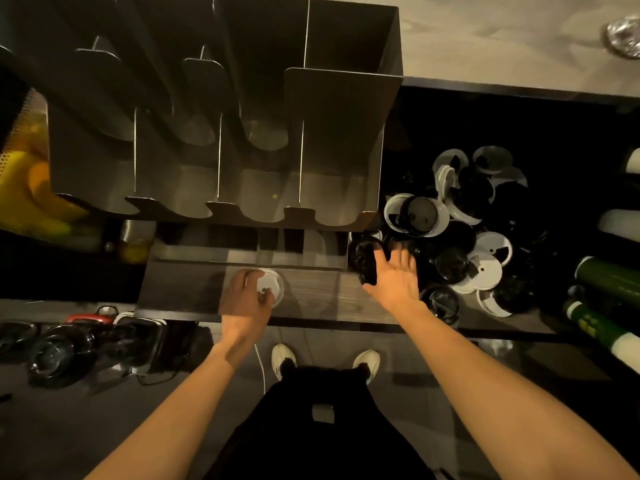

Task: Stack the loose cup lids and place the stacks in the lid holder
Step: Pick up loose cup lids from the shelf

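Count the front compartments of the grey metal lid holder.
4, in a row across the grey metal lid holder: far left, centre-left, centre-right, far right beside the loose black and white lids; none looks hidden.

Brushed metal is seen across the lid holder [339, 133], dull grey, with a soft sheen along its dividers. Wood grain is shown on the ledge [311, 299] below it, dark and matt. The single white lid [273, 285] on that ledge is read as thin plastic, slightly translucent. In the pile, the white lids [490, 268] are seen as matt plastic, the black lids [450, 263] as glossy plastic catching highlights. A glossy finish is carried by the green bottles [609, 278]. Perforated metal mesh [31, 109] is glimpsed at the edge.
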